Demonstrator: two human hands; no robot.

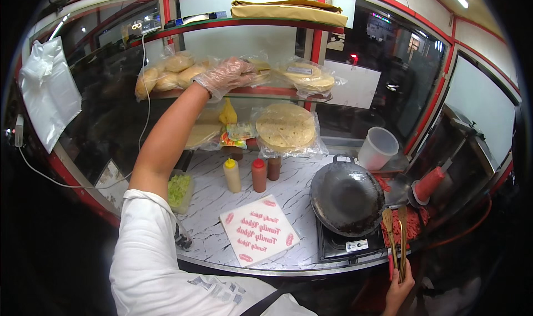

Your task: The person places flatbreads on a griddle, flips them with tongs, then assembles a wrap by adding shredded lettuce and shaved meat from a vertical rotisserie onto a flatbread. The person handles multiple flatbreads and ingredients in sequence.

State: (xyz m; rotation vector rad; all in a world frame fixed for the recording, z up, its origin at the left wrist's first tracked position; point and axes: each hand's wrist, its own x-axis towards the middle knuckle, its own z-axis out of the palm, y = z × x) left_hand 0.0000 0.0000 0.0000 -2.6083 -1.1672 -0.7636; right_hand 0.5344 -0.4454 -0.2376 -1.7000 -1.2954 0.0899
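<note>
My left hand point(234, 74), in a clear plastic glove, reaches up to the middle shelf. Its fingers are bent together at a clear plastic bag with something yellowish inside point(262, 71); what they grip is hidden. Bagged buns point(176, 71) lie to its left, and a bag of flatbreads point(308, 77) to its right. Low at the right, my right hand point(401, 285) is wrapped round metal tongs point(402, 232) and what looks like a pink-handled brush point(388, 227). Their tips are over a tray of reddish shredded meat point(413, 221).
A dark wok point(348, 199) sits on a stove point(350, 248). Printed white paper point(260, 230) lies on the marbled counter point(208, 232), near sauce bottles point(259, 175) and shredded lettuce point(179, 191). Larger flatbreads point(286, 128) stand below the shelf. A white bucket point(378, 148) is behind the wok.
</note>
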